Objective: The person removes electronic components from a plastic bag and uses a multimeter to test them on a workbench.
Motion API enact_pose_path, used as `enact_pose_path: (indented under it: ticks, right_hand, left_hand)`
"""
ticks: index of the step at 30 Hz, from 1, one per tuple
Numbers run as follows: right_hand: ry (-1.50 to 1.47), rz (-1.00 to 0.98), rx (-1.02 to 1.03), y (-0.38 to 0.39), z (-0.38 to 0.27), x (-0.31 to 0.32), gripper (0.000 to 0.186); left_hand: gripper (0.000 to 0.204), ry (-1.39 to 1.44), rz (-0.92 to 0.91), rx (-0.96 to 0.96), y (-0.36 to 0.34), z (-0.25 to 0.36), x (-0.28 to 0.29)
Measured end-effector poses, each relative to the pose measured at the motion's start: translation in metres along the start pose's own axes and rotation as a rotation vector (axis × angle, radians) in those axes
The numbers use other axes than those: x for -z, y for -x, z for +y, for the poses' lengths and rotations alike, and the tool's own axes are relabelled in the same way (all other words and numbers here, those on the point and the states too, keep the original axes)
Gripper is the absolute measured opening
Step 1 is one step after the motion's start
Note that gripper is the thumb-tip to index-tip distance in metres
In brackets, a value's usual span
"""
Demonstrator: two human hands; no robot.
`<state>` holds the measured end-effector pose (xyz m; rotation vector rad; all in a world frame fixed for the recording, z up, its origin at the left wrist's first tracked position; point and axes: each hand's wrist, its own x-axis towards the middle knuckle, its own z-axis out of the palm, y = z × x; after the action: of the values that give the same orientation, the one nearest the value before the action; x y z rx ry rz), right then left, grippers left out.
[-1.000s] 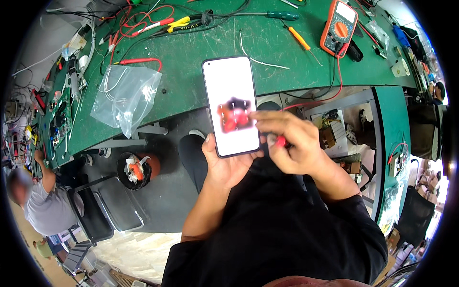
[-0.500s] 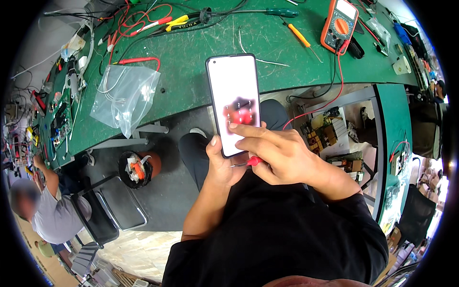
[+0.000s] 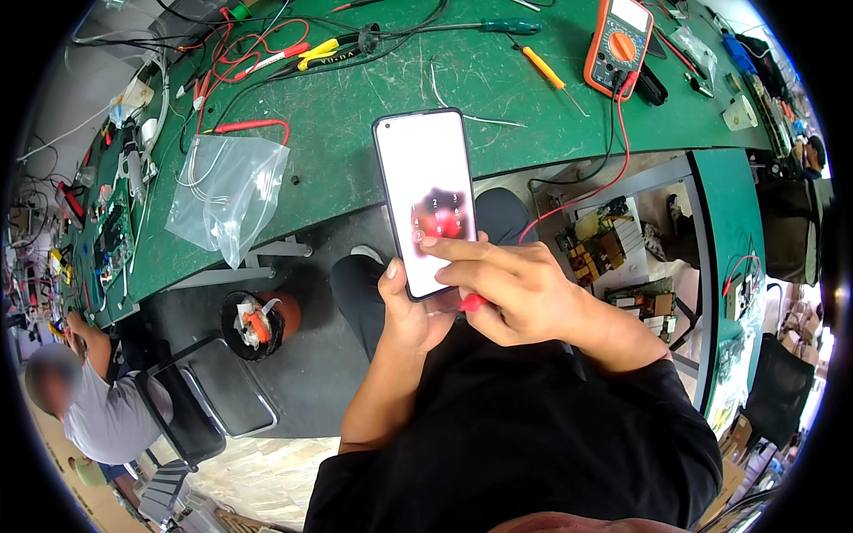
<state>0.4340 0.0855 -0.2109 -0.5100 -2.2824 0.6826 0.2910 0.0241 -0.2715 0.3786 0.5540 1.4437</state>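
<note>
Upright in my left hand (image 3: 411,311) is a smartphone (image 3: 420,164), its bright screen showing a number keypad over a dark and red picture. The fingers wrap its lower end, thumb along the left edge. My right hand (image 3: 515,289) reaches across from the right, a fingertip at the keypad's lower left key. Tucked in that same hand is a red test probe (image 3: 473,303), mostly hidden by the fingers. A red lead (image 3: 586,203) runs from the orange multimeter (image 3: 619,46) at the back right down toward my right hand.
On the green workbench (image 3: 355,160) lie a clear plastic bag (image 3: 228,200), yellow-handled pliers (image 3: 327,55), a yellow-handled tool (image 3: 543,67), a green screwdriver (image 3: 511,26) and tangled leads. A waste bin (image 3: 283,322) and a chair (image 3: 233,388) stand left. Another person (image 3: 115,404) sits far left.
The whole view has shifted slightly, with the bench items now a little farther left. The phone sits slightly lower and more tilted. My right fingertip remains at the keypad's lower left.
</note>
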Motion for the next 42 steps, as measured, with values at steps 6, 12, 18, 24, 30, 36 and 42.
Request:
enact_pose_path:
  ticks: [6,12,18,24,30,36,42]
  right_hand:
    - [-0.017,0.089,-0.021,0.003,0.001,0.007,0.037]
    - [-0.011,0.229,-0.081,0.001,0.007,0.013,0.029]
    - [-0.017,0.278,-0.114,0.005,0.012,0.015,0.023]
    - [-0.006,0.264,-0.037,0.012,0.017,0.011,0.024]
    - [-0.003,0.105,0.072,0.032,0.015,0.000,0.030]
    - [0.063,0.035,0.093,0.040,0.011,-0.010,0.029]
    - [0.068,0.028,0.091,0.041,0.012,-0.009,0.030]
  left_hand:
    - [0.083,-0.023,0.043,-0.001,-0.001,-0.001,0.001]
    - [0.084,-0.034,-0.010,-0.022,-0.007,0.006,-0.010]
    - [0.081,0.030,-0.094,0.044,-0.009,0.004,0.002]
    - [0.063,0.160,-0.143,0.013,-0.009,0.009,0.003]
    - [0.070,0.059,-0.074,0.005,-0.012,0.013,-0.003]
    - [0.072,0.046,-0.083,0.051,-0.013,0.014,-0.007]
    - [0.072,0.052,-0.059,0.077,-0.011,0.016,-0.012]
